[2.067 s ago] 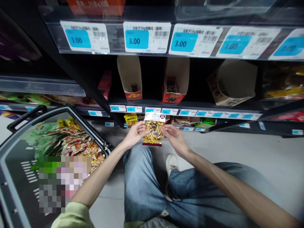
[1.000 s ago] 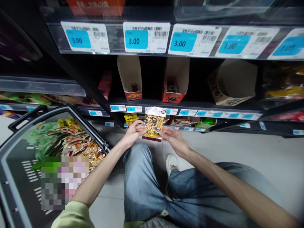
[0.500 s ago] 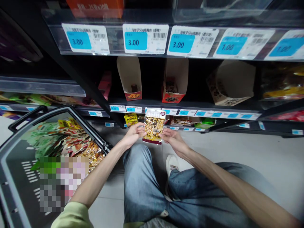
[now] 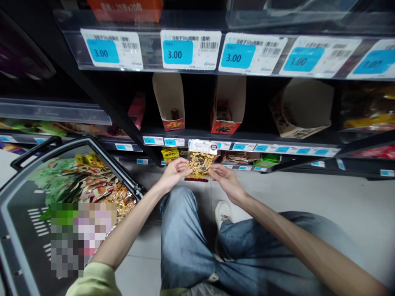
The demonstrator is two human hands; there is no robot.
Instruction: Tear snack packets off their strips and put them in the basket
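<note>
I hold a clear snack packet (image 4: 200, 159) with a white top strip and golden-brown pieces inside, upright in front of the lowest shelf. My left hand (image 4: 174, 172) pinches its left edge, fingers curled. My right hand (image 4: 224, 177) pinches its lower right edge. Both hands are closed on the packet, above my knees in blue jeans.
A grey shopping basket (image 4: 21, 230) at my left holds several snack packets (image 4: 98, 185). Dark shelves carry blue price tags (image 4: 174, 51) and open cardboard display boxes (image 4: 228, 105). Pale floor tiles (image 4: 339, 197) lie to the right. My white shoe (image 4: 222, 211) shows between my legs.
The packet has risen a little and moved toward the lowest shelf, both hands still gripping it. The basket has not moved.
</note>
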